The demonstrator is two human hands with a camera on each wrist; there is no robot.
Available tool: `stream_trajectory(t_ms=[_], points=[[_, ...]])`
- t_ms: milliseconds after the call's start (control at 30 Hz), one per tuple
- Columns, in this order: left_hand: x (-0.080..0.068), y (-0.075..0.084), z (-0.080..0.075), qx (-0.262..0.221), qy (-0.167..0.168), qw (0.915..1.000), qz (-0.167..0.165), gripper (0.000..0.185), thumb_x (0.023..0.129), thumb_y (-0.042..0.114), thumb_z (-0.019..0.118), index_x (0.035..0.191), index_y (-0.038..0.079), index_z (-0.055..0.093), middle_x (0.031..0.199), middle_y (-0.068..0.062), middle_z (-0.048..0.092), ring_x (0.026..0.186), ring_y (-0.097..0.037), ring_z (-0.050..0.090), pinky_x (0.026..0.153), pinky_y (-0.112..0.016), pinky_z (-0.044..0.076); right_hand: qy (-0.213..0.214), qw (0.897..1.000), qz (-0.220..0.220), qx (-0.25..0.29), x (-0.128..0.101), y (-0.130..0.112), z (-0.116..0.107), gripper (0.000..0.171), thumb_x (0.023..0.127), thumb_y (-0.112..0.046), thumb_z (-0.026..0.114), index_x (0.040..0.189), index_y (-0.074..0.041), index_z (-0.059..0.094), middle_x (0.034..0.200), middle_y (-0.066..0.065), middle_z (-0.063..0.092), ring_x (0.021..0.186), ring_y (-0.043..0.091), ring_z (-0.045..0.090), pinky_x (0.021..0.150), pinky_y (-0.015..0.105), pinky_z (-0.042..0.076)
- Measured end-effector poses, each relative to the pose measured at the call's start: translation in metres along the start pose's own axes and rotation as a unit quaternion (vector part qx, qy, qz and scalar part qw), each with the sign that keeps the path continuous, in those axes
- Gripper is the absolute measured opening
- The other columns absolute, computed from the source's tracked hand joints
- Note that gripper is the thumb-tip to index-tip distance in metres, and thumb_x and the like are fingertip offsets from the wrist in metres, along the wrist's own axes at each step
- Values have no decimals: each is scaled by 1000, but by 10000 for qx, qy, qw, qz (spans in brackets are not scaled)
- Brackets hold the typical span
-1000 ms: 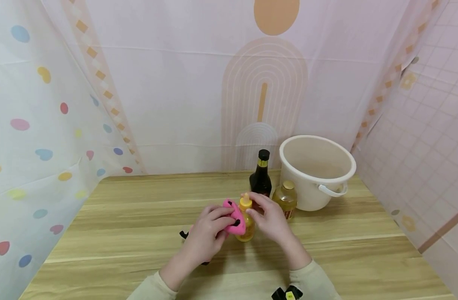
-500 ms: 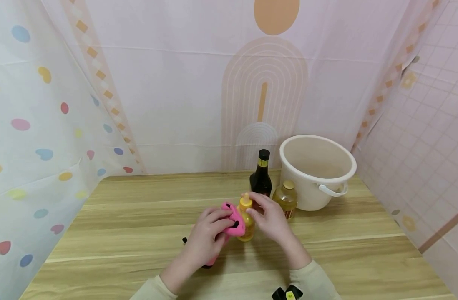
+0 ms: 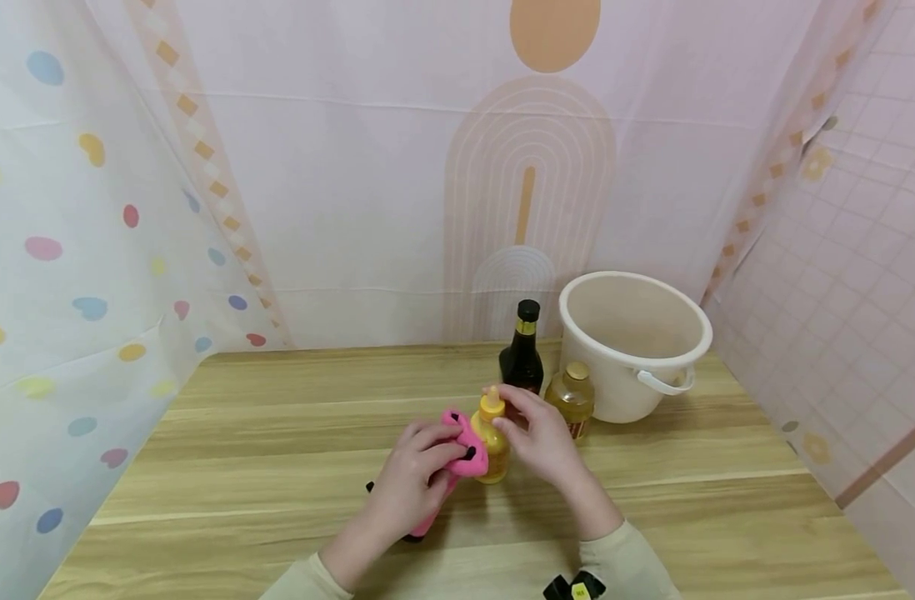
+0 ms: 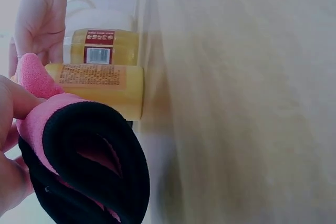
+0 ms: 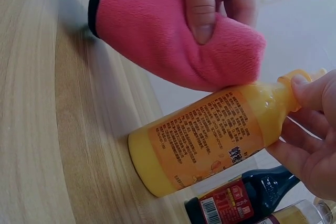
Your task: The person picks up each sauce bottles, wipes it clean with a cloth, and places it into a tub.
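Note:
My left hand grips a folded pink cloth with black edging, a towel by its fuzzy surface. The towel lies against the left side of an upright yellow squeeze bottle, near its shoulder. Fingers and thumb of my right hand pinch the bottle by its neck, just below the pointed orange nozzle. The right wrist view shows the bottle's orange printed label facing out, with the towel touching the upper part. Part of the towel hangs below my left hand, its black edge loosely rolled in the left wrist view.
Behind the yellow bottle stands a dark sauce bottle with a black cap. To its right is a clear jar of golden liquid, beside a white bucket with a handle. All stand on a wooden table before a fabric backdrop.
The towel has shifted slightly down and left against the bottle, and its lower part hangs differently below my left hand. My right hand stays at the neck.

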State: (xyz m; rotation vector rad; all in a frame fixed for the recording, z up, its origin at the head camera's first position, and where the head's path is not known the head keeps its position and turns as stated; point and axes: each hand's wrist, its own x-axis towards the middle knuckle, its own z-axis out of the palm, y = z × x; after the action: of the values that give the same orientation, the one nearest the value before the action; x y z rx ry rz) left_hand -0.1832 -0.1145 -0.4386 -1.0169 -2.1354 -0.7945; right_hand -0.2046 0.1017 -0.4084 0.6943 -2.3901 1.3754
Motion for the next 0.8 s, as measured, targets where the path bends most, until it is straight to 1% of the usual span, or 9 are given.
stream_trajectory(t_ms=[133,300,500,633,800], points=[[-4,0,1,14,-79,10000,-31,30,66,-8,81,91,8,76,110,-9,69,105,-31,59,86,-45,53,58,10000,-69,-28,0,1,0,37,88,2,71,124,-3,65,122,11,65,109,25,64,90,33,53],[-6,-1,1,99,-312,9994,-139,28,67,-5,82,91,10,77,109,-8,69,105,-30,59,87,-43,53,22,10000,67,-9,0,0,1,37,88,1,71,124,-4,65,122,10,65,110,23,63,91,33,52],[-8,-2,3,268,-859,9955,-284,26,69,-5,82,89,11,79,107,-8,70,107,-30,59,87,-42,54,14,10000,73,-13,0,-1,0,37,88,2,70,124,-4,65,122,10,65,110,24,63,91,33,52],[-8,-3,5,338,-1245,9908,-406,24,71,-3,81,88,13,79,107,-7,70,105,-29,59,88,-42,52,37,10000,19,-34,0,0,0,38,87,2,71,124,-4,65,122,11,65,110,24,64,90,34,53],[-10,-3,8,415,-1623,9845,-518,21,73,-2,80,89,12,79,106,-7,70,101,-26,59,89,-42,51,4,9999,112,24,0,0,0,39,87,3,71,125,-4,65,122,9,65,110,24,63,91,34,52]])
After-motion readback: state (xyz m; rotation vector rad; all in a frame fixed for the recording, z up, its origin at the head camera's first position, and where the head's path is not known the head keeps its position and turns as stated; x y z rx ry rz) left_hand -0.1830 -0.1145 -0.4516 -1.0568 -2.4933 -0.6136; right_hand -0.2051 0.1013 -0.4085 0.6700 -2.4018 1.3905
